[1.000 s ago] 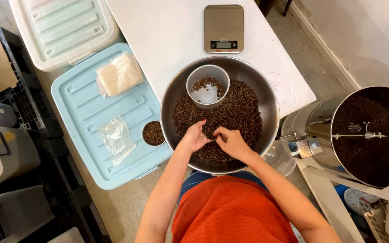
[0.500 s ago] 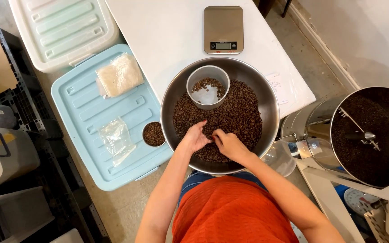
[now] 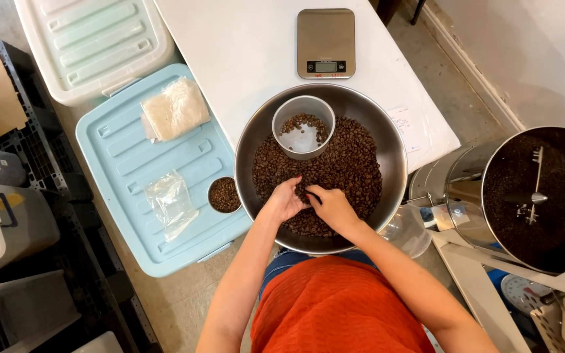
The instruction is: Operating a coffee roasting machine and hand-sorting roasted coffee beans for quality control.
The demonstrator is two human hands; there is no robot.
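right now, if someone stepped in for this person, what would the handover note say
Left hand: palm down in the dark roasted coffee beans, fingers curled; a grip cannot be told.
Right hand: also down in the beans, beside the left, fingertips close together.
Beans fill the large round steel bowl at the white table's edge. A small grey plastic cup stands in the bowl, holding only a few beans.
A small round tin of beans sits on the light blue bin lid; the steel digital scale is bare.
Most beans remain in the bowl.

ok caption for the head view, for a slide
Both hands, left and right, sift coffee beans in a steel bowl.
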